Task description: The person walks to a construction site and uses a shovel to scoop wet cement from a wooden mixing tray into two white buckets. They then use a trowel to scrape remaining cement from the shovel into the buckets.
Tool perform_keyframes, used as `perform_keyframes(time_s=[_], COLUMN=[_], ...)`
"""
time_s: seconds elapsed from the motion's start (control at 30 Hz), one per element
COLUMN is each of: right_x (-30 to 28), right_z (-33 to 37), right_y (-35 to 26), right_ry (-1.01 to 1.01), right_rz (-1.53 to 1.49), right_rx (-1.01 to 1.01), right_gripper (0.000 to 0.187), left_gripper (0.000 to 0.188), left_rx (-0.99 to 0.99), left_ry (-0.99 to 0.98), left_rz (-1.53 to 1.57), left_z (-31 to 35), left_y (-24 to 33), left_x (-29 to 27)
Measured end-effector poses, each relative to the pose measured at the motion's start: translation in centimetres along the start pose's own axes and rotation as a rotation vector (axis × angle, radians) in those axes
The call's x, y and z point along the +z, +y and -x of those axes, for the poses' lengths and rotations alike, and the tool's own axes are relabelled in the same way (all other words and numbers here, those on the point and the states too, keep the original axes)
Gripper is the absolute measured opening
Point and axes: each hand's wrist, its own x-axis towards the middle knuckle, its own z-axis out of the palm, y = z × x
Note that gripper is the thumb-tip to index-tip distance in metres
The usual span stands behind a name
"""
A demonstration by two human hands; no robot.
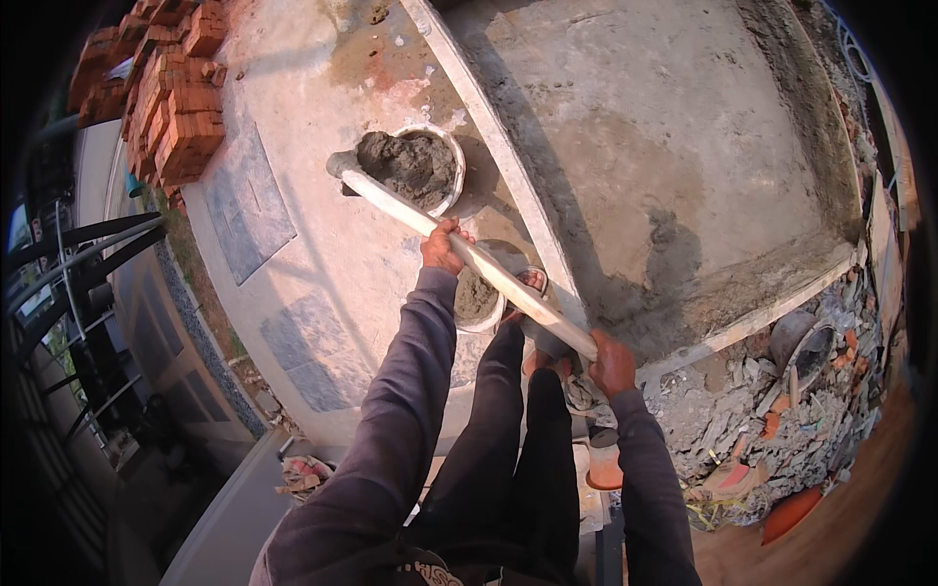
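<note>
A long wooden-handled hoe (508,281) slants across in front of me from far left to near right. Around the middle of its handle my left hand (445,247) is closed, and my right hand (614,361) grips the near end. The grey hoe head (342,164) is at the left side of a white bucket (459,168) heaped with wet grey mortar (410,166); whether it touches the bucket I cannot tell. Nearer to me, partly under the handle, stands a second bucket (481,325) with mortar in it, close to my feet.
A low concrete kerb (503,161) runs on the right, bordering a mortar-smeared trough (625,166). Stacked red bricks (176,117) stand far left. Rubble (743,420) with a tipped-over bucket (811,352) lies at right. A black metal railing (83,249) is on the left.
</note>
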Motion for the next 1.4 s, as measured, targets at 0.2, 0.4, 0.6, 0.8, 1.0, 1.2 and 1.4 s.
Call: perform_keyframes(time_s=[0.2,0.4,0.6,0.8,1.0,1.2,1.4], right_x=[0.6,0.5,-0.8,0.1,0.8,0.6,1.3], right_z=[-0.9,-0.3,0.5,1.7,0.8,1.2,-1.6], right_y=[2.3,4.2,2.8,2.2,-0.8,-0.2,-3.7], right_ry=[0.058,0.054,0.093,0.077,0.089,0.103,0.092], right_rz=[-0.025,0.065,0.136,0.118,0.010,0.019,0.008], right_rx=[-0.055,-0.087,-0.097,-0.075,-0.042,-0.096,-0.163], right_gripper=[0.028,0.025,0.029,0.031,0.032,0.031,0.027], left_gripper=[0.015,0.020,0.019,0.017,0.019,0.020,0.019], left_rx=[0.080,0.028,0.060,0.043,-0.052,-0.008,0.101], left_ry=[0.057,0.081,-0.064,-0.054,0.016,-0.063,-0.033], left_rz=[-0.064,-0.014,0.051,0.016,0.020,0.070,0.026], left_z=[3.2,6.4,7.7,7.3,3.2,5.9,4.6], left_y=[-0.4,-0.4,0.1,0.4,2.0,2.5,7.5], left_x=[1.4,2.1,1.1,-0.3,-1.5,-2.4,-3.6])
